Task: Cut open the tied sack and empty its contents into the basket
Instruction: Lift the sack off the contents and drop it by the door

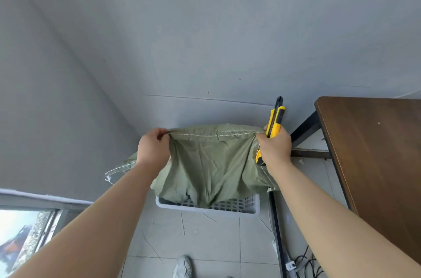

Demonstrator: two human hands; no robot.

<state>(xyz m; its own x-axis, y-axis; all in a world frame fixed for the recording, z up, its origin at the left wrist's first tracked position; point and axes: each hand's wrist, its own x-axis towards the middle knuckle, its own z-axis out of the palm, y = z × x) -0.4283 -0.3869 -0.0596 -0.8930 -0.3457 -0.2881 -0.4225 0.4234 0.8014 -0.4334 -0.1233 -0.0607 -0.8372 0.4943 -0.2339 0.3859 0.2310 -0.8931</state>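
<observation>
**Sack held upside down over the basket**

I hold the green woven sack (211, 163) up by its stitched seam, stretched flat between my two hands, and the rest of it hangs straight down so that its lower end drops inside the basket (248, 206). Something dark shows at that lower end (I cannot make out what it is). A loose flap of the sack trails off behind my left forearm, with a frayed thread at its tip.

My left hand (153, 148) is clenched on the left corner of the seam, fingers and thumb pinching the fabric. My right hand (274, 148) grips the right corner and, in the same fist, a yellow utility knife (274, 121) that stands nearly upright, its dark tip pointing away from the basket; I cannot tell whether the blade is out.

The basket is white with a lattice wall and sits on the tiled floor (205, 243) directly under the sack. Right of the basket stands a brown table (376, 152) on dark legs. Nearer to me than the basket, my pale shoe (183, 267) rests on the tiles, and cables (307, 264) lie by the table leg.
</observation>
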